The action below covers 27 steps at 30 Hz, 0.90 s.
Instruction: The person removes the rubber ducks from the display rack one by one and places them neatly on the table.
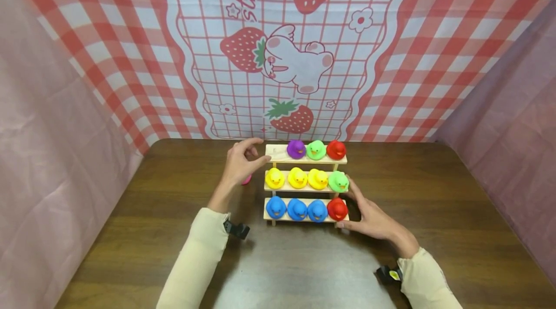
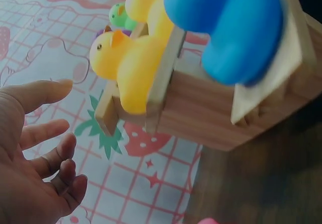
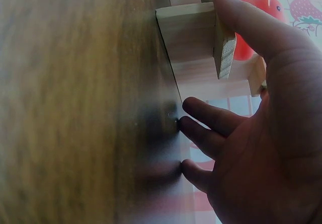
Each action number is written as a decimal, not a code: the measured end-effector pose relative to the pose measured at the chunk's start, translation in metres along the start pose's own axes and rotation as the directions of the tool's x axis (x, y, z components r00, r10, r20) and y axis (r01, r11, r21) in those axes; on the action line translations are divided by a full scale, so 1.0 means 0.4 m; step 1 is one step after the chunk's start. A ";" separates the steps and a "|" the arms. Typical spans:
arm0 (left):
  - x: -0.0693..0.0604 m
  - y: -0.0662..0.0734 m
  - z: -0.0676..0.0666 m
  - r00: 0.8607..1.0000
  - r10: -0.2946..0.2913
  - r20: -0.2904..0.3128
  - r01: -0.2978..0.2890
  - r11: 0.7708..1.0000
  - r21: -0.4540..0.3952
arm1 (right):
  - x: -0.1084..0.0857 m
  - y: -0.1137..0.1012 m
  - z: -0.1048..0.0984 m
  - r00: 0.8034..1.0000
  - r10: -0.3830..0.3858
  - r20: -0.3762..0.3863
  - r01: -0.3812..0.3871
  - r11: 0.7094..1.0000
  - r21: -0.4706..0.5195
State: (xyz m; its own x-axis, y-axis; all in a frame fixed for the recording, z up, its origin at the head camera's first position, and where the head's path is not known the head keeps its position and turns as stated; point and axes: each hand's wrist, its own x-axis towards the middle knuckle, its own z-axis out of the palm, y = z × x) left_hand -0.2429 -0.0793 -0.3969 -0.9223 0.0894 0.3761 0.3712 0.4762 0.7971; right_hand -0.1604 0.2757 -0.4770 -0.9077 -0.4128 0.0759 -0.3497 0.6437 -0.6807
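A three-tier wooden stand (image 1: 278,153) holds small toy ducks. Purple (image 1: 297,149), light green (image 1: 316,150) and red (image 1: 336,150) ducks sit on the top tier, right of a bare spot. Three yellow ducks (image 1: 297,178) and a green one (image 1: 338,182) line the middle tier; three blue ducks (image 1: 297,209) and a red one (image 1: 337,209) fill the bottom. Beside the top tier's left end, my left hand (image 1: 244,160) holds nothing, its fingers loosely bent. My right hand (image 1: 369,215) grips the stand's right end, thumb against the bottom tier's front.
A pink object (image 1: 246,180), mostly hidden by the left hand, lies on the brown wooden table (image 1: 173,178) left of the stand. Behind the table hangs a strawberry-print cloth (image 1: 382,82). Pink curtains (image 1: 512,106) stand at both sides.
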 end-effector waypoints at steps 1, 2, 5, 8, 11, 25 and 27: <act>0.003 0.004 0.003 1.000 0.009 0.000 -0.009 1.000 -0.006 | 0.000 0.000 0.000 1.000 0.000 -0.001 0.000 1.000 -0.001; 0.006 0.009 0.006 1.000 0.020 0.001 -0.020 1.000 -0.008 | 0.000 0.001 -0.001 1.000 -0.001 -0.002 0.001 1.000 -0.003; 0.014 0.024 0.014 0.999 0.046 0.005 -0.046 0.999 -0.016 | 0.000 0.001 -0.001 1.000 -0.006 -0.004 0.006 1.000 -0.006; 0.021 0.040 0.023 0.998 0.051 0.023 -0.051 0.999 -0.019 | 0.001 0.001 -0.002 1.000 -0.009 -0.003 0.009 1.000 -0.004; 0.027 0.056 0.032 0.998 0.037 0.054 -0.035 0.999 -0.026 | 0.001 0.000 -0.002 1.000 -0.011 -0.004 0.011 1.000 0.000; 0.052 0.096 0.086 0.991 -0.019 0.132 0.014 0.999 0.039 | 0.001 0.003 -0.001 1.000 -0.006 0.003 0.006 1.000 0.002; 0.055 0.099 0.094 0.989 -0.027 0.147 0.019 0.998 0.052 | 0.001 0.003 0.000 1.000 -0.005 0.002 0.005 1.000 0.006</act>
State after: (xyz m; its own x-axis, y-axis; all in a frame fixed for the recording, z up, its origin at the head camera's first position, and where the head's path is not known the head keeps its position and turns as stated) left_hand -0.2522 -0.0256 -0.3746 -0.9376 0.2039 0.2815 0.3474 0.5231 0.7782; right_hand -0.1611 0.2764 -0.4779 -0.9054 -0.4173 0.0784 -0.3532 0.6377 -0.6845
